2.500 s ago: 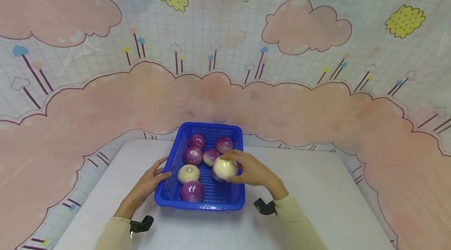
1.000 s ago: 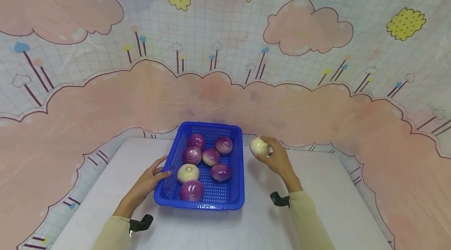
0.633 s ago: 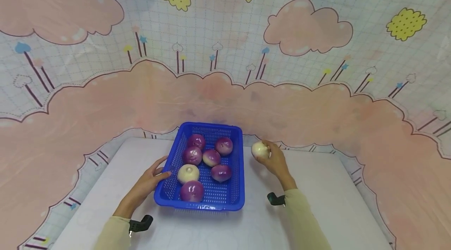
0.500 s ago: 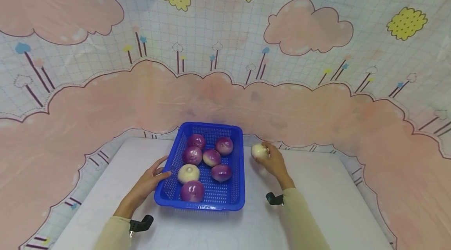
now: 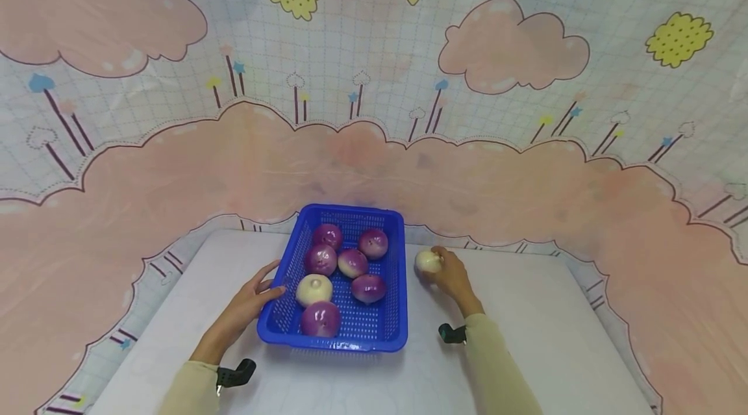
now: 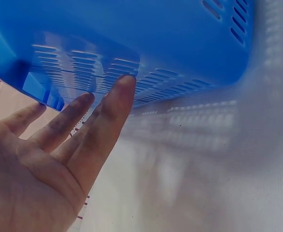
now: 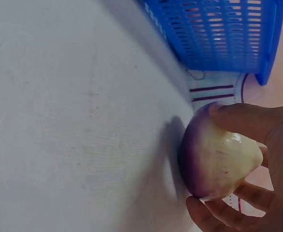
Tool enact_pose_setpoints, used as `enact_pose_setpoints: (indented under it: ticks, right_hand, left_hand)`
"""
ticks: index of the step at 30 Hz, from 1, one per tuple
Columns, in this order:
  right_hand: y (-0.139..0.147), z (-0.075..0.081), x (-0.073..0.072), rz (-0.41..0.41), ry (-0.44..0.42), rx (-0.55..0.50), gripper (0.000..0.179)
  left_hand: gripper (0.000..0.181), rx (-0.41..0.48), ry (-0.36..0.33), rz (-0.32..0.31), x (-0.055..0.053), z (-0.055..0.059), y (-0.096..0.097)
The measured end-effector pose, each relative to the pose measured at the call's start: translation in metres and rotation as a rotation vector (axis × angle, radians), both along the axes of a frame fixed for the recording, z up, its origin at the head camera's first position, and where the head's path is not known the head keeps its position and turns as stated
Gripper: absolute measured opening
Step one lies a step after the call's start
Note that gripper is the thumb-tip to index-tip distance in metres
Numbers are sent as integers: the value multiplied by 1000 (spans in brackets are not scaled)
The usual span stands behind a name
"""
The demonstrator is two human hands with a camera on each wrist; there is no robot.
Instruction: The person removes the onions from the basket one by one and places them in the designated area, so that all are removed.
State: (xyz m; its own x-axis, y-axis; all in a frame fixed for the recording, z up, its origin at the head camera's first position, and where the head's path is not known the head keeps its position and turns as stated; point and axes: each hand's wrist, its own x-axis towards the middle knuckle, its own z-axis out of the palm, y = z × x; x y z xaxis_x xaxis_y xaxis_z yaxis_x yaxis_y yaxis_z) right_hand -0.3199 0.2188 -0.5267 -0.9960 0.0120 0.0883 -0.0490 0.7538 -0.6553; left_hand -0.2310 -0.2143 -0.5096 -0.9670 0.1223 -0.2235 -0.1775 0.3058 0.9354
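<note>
In the head view a blue plastic basket (image 5: 396, 337) stands on the white table, holding several glossy purple-and-white turnips (image 5: 320, 319). One turnip (image 5: 313, 290) in it lies white side up. My left hand (image 5: 248, 301) holds the basket's left rim, thumb over the edge. Outside, its fingers (image 6: 100, 133) lie fairly straight against the slotted wall. Right of the basket, my right hand (image 5: 452, 274) grips another turnip (image 5: 429, 262) low over the table. The right wrist view shows that turnip (image 7: 219, 154) with its purple side facing the table; whether it touches is unclear.
The white tabletop (image 5: 526, 324) runs on both sides of the basket. Behind it hangs a cloth backdrop (image 5: 350, 168) printed with clouds. A dark wrist-camera mount (image 5: 236, 373) sits on the left wrist, another mount (image 5: 452, 334) on the right.
My right hand has lifted the turnip out of the basket, carried it right past the rim and lowered it towards the table. The left hand has stayed at the basket's left rim.
</note>
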Motion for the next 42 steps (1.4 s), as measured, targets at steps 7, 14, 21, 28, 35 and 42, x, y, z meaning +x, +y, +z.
enact_pose_setpoints:
  ticks: [7,14,21,28,35,42]
  right_hand:
    - [3,-1,2,4,-30,9,69]
    - [6,-2,6,13,-45,15,77]
    - [12,6,14,41,64,22,79]
    - [11,23,24,59,113,37,79]
    - [-1,43,37,60,187,41,76]
    - [-13,63,49,95,265,-21,72]
  left_hand:
    - [73,-2,10,-11,-2,0,2]
    - [74,-4,16,-10,-2,-1,1]
    - [72,1,17,2,-2,-2,1]
    - [73,3,21,3,-3,-2,0]
    - [73,1,30,-3,-2,-3,0]
    - [73,-9,27,-11,-1,-4,-2]
